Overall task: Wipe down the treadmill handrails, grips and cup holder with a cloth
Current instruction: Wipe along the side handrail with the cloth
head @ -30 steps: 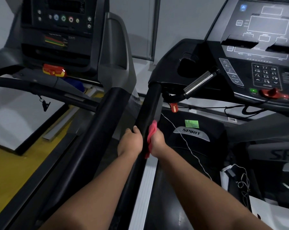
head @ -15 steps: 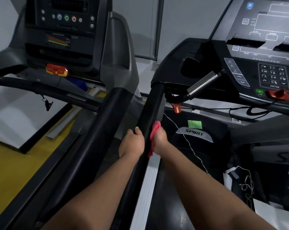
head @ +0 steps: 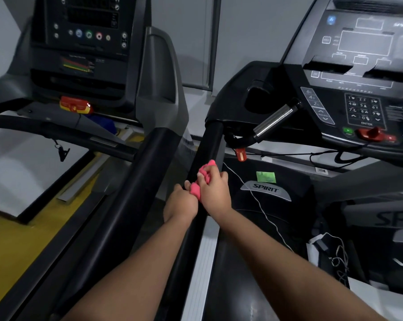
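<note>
A black padded handrail [head: 208,144] of the right treadmill runs from the console down toward me. My right hand [head: 215,191] grips a bunched pink cloth [head: 204,173] and presses it on top of this rail. My left hand [head: 180,203] is curled round the same rail just below and left of the cloth, touching it. A dark cup holder [head: 257,99] is sunk into the console's left wing. A chrome pulse grip [head: 274,120] angles out beneath it.
The right treadmill's console [head: 362,72] has a keypad and a red safety key [head: 370,133]. A second treadmill [head: 80,49] stands at the left, its thick black handrail [head: 135,181] close beside mine. Loose cables [head: 337,256] lie at the right, yellow floor [head: 17,242] at the left.
My right hand has come up from the side of the rail onto its top, so the cloth now shows bunched under the fingers. The left hand stays in its grip.
</note>
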